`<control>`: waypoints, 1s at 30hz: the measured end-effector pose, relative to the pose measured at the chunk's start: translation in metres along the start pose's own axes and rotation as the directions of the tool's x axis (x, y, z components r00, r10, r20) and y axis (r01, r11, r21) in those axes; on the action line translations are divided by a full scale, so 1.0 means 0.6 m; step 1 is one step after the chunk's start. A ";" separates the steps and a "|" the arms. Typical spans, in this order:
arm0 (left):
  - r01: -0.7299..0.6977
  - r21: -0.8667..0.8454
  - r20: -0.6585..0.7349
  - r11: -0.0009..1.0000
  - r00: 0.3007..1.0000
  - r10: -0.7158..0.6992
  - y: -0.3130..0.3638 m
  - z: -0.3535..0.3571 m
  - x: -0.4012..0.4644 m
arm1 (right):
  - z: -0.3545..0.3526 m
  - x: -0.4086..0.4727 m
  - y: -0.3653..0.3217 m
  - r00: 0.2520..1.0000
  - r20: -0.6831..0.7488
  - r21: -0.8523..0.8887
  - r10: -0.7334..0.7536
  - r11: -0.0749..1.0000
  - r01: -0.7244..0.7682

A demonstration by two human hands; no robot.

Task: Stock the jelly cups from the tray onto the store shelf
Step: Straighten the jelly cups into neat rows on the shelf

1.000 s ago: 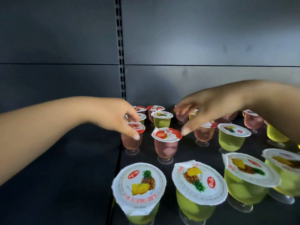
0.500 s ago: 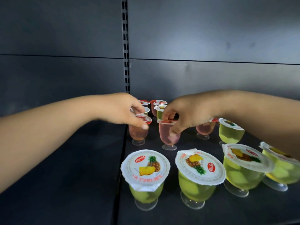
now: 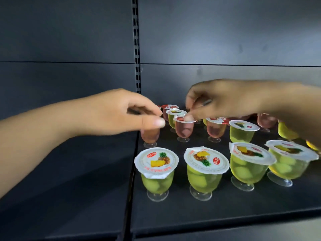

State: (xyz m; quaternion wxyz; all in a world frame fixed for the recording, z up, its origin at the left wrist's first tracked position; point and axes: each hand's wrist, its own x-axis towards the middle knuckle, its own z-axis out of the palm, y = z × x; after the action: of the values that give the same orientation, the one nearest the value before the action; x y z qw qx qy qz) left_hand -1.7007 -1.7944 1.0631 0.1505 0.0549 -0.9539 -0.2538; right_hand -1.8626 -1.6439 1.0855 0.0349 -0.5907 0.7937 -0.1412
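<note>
This is a shop: dark metal shelves [image 3: 225,211] with a slotted upright rail [image 3: 137,49] at the back, and sealed jelly cups [image 3: 205,173] lined up in rows.

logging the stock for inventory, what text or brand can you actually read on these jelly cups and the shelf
Nothing can be read with certainty.
Front-left pineapple cup lid: red oval logo and a line of red print along the rim, too blurred to read.
Second pineapple cup lid: red oval logo with white script, upside down and blurred; rim print unreadable.
Pink cup lids at the back: only red patches, too small.
Shelf: no text or price tag visible.
</note>
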 end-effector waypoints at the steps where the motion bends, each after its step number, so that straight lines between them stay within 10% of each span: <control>1: -0.021 -0.021 0.070 1.000 0.997 0.022 0.005 -0.001 -0.016 | -0.005 -0.025 -0.008 0.997 0.067 0.156 -0.028 0.988 0.017; 6: -0.019 0.105 0.236 0.994 0.972 -0.006 0.020 0.030 -0.043 | 0.023 -0.077 -0.009 0.949 0.304 0.189 -0.083 0.982 0.026; 30: 0.082 0.346 0.013 0.935 0.996 -0.092 0.032 0.040 0.011 | -0.021 -0.074 0.060 0.982 0.099 0.012 0.163 0.986 -0.165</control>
State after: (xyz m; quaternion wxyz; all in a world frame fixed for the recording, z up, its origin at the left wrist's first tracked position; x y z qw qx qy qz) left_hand -1.7152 -1.7679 1.0549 0.1133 0.1188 -0.9823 -0.0901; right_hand -1.8853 -1.5899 1.0831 0.0912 -0.5293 0.8354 -0.1167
